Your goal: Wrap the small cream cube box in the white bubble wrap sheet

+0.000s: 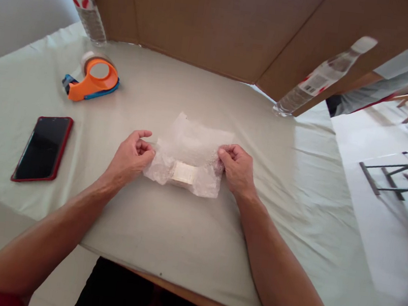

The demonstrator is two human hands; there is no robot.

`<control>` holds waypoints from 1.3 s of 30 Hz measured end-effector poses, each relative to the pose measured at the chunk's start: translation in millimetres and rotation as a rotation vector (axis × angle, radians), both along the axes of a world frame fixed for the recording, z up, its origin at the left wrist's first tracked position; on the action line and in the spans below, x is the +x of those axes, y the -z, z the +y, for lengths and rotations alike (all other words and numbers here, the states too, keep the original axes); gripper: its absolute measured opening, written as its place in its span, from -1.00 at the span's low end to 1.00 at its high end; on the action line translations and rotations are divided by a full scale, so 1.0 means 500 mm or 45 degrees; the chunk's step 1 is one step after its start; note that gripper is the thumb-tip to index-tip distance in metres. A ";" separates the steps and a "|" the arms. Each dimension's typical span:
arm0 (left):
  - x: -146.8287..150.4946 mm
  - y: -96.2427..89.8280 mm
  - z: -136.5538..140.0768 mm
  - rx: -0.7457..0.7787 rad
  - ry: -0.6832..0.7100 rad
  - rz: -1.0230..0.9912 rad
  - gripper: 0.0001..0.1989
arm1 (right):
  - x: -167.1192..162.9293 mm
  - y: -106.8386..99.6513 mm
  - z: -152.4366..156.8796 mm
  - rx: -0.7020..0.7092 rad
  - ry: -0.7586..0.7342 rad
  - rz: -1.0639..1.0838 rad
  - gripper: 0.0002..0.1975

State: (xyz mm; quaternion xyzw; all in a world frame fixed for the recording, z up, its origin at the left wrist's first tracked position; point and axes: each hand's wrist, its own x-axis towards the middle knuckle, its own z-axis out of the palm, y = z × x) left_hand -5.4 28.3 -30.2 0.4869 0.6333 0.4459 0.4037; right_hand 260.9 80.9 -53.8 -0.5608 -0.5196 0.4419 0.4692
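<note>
A sheet of clear bubble wrap point(200, 140) lies spread on the cloth-covered table, its near edge crumpled. On that near part rests a small pale, cream-coloured block or box point(184, 173), partly tucked among the folds; its kind I cannot make out. My left hand point(133, 154) pinches the wrap's left edge between thumb and finger, the other fingers curled loosely. At the opposite side my right hand point(237, 167) grips the right edge with thumb and forefinger. Neither hand touches the pale block.
An orange and blue tape dispenser point(96, 80) and a phone in a red case point(44, 149) lie to the left. Cardboard panels point(213, 20) stand along the back, with a water bottle point(89, 12) at left and another bottle point(320, 80) at right. The tablecloth point(179, 234) is wrinkled.
</note>
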 end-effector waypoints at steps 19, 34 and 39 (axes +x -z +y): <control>-0.009 -0.038 -0.038 0.188 0.627 -0.015 -0.26 | -0.005 -0.154 -0.068 0.035 -1.008 -0.484 -0.78; 0.009 0.021 -0.033 0.746 0.797 0.665 -0.13 | -0.036 -0.106 -0.131 0.252 -0.709 -0.710 -0.47; 0.009 0.050 -0.031 0.487 1.023 0.907 0.14 | -0.053 -0.059 -0.117 0.363 -0.653 -0.792 -0.48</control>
